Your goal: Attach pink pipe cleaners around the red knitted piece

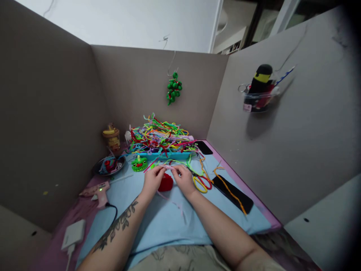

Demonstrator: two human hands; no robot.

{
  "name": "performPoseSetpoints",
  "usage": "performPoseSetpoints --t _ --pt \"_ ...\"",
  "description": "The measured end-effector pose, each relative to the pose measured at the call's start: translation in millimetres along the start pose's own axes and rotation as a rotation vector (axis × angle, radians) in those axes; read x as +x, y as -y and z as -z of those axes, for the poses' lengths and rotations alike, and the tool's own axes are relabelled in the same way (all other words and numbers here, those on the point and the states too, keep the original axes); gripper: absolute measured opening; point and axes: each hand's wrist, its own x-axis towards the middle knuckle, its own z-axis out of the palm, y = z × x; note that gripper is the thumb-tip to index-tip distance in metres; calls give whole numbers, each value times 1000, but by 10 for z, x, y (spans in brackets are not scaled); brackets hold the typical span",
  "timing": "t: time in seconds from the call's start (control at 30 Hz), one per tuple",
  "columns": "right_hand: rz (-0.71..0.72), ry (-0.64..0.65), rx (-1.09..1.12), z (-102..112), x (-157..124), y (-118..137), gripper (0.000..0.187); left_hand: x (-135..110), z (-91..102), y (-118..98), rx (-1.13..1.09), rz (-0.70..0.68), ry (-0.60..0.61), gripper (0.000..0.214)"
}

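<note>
My left hand (pixel 152 180) and my right hand (pixel 184 180) are close together over the blue cloth (pixel 158 222), fingers pinched on a thin pink pipe cleaner (pixel 168 167) stretched between them. Its loose end trails down the cloth toward me. A small red fuzzy piece (pixel 166 183) lies directly under the hands. A green fuzzy figure (pixel 139 163) sits just left of my left hand. A tangled heap of coloured pipe cleaners (pixel 159 137) fills a teal tray (pixel 166 155) behind the hands.
A pink glue gun (pixel 97 190) with its black cord lies left, near a white adapter (pixel 73 234). Scissors with red and yellow handles (pixel 203 183), an orange pipe cleaner on a black strip (pixel 234 194), a phone (pixel 203 147), a dish (pixel 110 165) and cardboard walls surround the work area.
</note>
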Motion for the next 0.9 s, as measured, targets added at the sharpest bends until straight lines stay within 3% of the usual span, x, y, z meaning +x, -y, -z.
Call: performPoseSetpoints --t 0.4,0.73,0.9 --pt "48 -81 -124 -8 1 -101 10 -26 -105 90 -266 215 62 31" --pt "75 -7 -87 -66 -36 -103 15 -21 -99 47 -225 122 -5 28" --pt "-5 8 -36 -63 -28 -68 32 2 -75 39 -209 95 -39 27"
